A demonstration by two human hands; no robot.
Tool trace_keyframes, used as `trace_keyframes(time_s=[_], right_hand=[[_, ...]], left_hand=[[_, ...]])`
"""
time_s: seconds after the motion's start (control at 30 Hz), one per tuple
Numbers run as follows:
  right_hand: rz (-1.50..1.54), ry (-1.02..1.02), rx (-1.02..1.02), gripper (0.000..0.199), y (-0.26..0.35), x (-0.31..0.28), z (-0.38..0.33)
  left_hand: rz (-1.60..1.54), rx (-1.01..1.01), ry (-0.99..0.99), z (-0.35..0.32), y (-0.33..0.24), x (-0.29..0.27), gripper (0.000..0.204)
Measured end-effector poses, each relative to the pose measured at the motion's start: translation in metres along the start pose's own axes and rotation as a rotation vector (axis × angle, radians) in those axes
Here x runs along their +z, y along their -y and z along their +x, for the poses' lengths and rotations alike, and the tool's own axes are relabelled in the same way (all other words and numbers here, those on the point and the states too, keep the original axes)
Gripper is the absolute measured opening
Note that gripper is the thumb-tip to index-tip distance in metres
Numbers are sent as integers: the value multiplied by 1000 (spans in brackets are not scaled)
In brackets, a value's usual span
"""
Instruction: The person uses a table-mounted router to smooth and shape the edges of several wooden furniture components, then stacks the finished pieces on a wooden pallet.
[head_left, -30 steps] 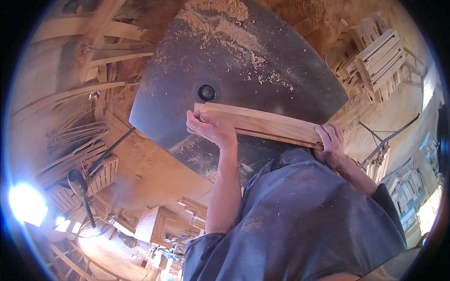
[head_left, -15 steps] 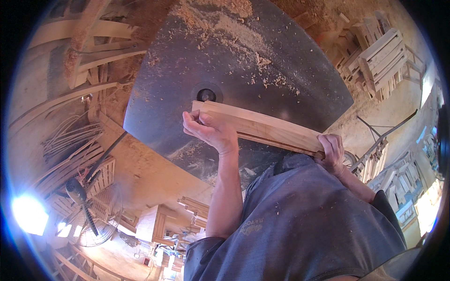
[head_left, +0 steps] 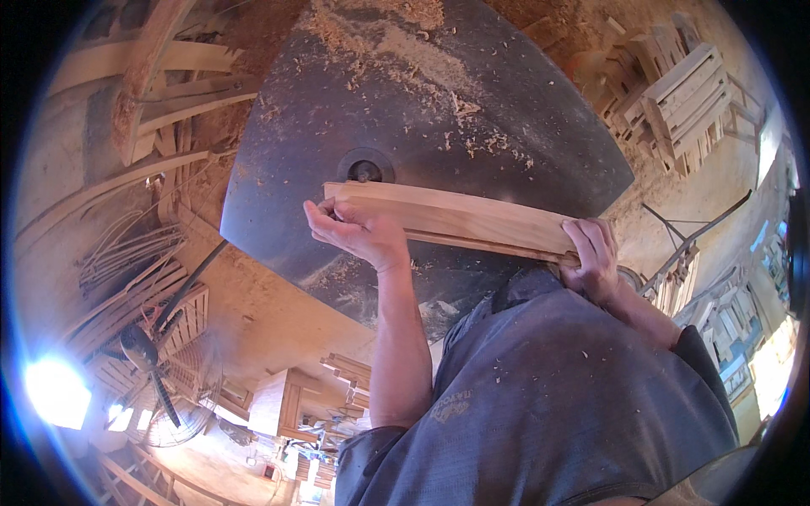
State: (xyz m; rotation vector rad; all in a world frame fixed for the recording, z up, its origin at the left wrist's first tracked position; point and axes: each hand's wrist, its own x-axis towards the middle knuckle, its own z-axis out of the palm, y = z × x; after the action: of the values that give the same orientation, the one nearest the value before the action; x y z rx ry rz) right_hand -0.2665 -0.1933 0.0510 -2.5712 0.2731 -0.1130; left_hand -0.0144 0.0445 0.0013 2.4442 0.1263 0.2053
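A pale wooden board (head_left: 464,217) lies across a dark metal machine table, its far long edge at the round cutter (head_left: 365,170) set in the tabletop. My left hand (head_left: 359,232) grips the board near its left end, fingers curled and partly hidden by the wood. At the other end my right hand (head_left: 595,257) is closed around the board's right tip, with the fingers over the top. A groove or stepped strip runs along the board's near side.
Sawdust and shavings (head_left: 396,59) cover the far part of the machine table (head_left: 287,202). Stacked wood pieces (head_left: 688,105) stand at the far right. Curved timbers (head_left: 186,84) lean at the left, above a standing fan (head_left: 173,379).
The board and both my hands have shifted left along the cutter, the left end moving most. The board's right end has swung slightly away from me. Both hands keep their hold.
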Motion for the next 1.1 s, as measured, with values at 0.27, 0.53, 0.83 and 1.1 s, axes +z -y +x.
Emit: trace_keyframes(time_s=[0.27,0.53,0.83,1.1], right_hand=[[60,-81,-159,65,1,9,37],[155,-176,-335,36,8,29,62],[127,-114,-437,26,23,42,92],[166,-92,-461,23,34,56,114]], left_hand=[[-46,-58,-75,28,17,-1,57],[-126,-211,-126,60,45,-7,59],[106,-169,-90,102,57,-24,79],[-27,-372,-151,114,61,-31,95]])
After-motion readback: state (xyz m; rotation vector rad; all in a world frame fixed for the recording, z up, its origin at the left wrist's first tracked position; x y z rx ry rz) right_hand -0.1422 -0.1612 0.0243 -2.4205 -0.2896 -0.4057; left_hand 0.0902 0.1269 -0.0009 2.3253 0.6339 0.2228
